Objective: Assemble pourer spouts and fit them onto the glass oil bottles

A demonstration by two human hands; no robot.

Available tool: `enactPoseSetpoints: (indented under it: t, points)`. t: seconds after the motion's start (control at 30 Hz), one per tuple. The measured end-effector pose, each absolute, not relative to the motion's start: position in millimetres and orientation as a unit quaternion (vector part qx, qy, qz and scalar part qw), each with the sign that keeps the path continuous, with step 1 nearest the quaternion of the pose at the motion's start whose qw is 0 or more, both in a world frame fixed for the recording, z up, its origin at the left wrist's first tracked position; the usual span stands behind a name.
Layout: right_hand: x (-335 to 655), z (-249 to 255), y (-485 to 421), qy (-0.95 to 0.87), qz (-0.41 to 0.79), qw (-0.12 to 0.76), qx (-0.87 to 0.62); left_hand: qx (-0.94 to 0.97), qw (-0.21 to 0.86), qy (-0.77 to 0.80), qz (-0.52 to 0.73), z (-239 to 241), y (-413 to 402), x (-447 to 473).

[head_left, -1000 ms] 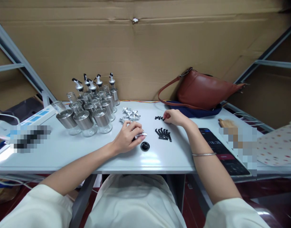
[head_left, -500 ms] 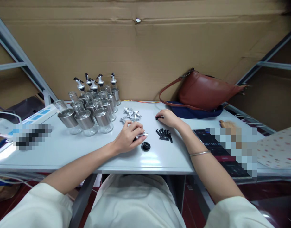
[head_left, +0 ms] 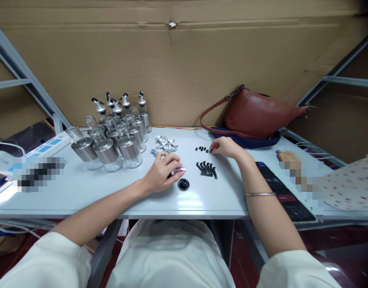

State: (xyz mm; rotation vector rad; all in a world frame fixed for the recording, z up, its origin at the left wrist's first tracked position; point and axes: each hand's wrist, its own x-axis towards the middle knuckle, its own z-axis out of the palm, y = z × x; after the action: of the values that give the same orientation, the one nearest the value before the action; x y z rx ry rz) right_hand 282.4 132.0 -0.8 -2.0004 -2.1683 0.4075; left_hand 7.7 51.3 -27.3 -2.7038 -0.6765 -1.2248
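Note:
My left hand [head_left: 163,173] is closed round a silver pourer spout [head_left: 181,169], whose end sticks out past the fingertips. Just below it a round black stopper [head_left: 184,184] lies on the table. My right hand [head_left: 227,147] has its thumb and fingertips together on a small black piece [head_left: 211,151], at the right end of a little group of small black pieces [head_left: 202,148]. Between the hands and nearer me is a fan of black levers [head_left: 206,169]. Several silver spouts [head_left: 165,144] are heaped beyond my left hand.
Glass bottles with steel sleeves [head_left: 129,150] stand at left, some topped with pourers [head_left: 141,99]. A brown bag [head_left: 258,114] lies at the back right on dark blue cloth. A phone with a timer [head_left: 287,196] lies by my right forearm. Cardboard [head_left: 171,68] closes off the back.
My right hand has shifted right, from the left side of the small black pieces to their right end, uncovering them. My left hand stays put with the spout.

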Motion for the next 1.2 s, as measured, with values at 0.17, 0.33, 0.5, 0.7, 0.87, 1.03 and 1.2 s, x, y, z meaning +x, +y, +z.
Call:
enactPoseSetpoints:
  t: [0.17,0.33,0.5,0.7,0.87,1.03,1.2]
  points:
    - [273.6,-6.1,134.1,-0.744,0.144,0.071,-0.649,-0.888,0.048,-0.226,-0.398,-26.5,51.5,8.3]
    - [271.1,-11.0,135.3,-0.774,0.109,0.081,-0.618,-0.888,0.049,-0.222,-0.4,-26.4,51.8,8.0]
    - [263.1,-20.4,140.6,-0.852,0.086,0.115,-0.504,-0.889,0.048,-0.225,-0.397,-27.3,52.0,8.0]
    - [260.9,-26.2,145.8,-0.838,0.092,0.125,-0.522,-0.891,0.042,-0.225,-0.392,-27.9,52.0,7.5]
    - [265.9,-23.7,143.2,-0.824,0.116,0.146,-0.535,-0.892,0.04,-0.233,-0.384,-27.1,51.3,7.2]
    - [258.2,-11.2,134.0,-0.8,0.116,0.277,-0.519,-0.892,0.035,-0.235,-0.386,-25.9,52.7,7.2]
    - [229.3,10.8,106.8,-0.785,0.285,0.332,-0.44,-0.883,-0.041,-0.24,-0.401,-25.0,55.8,6.5]
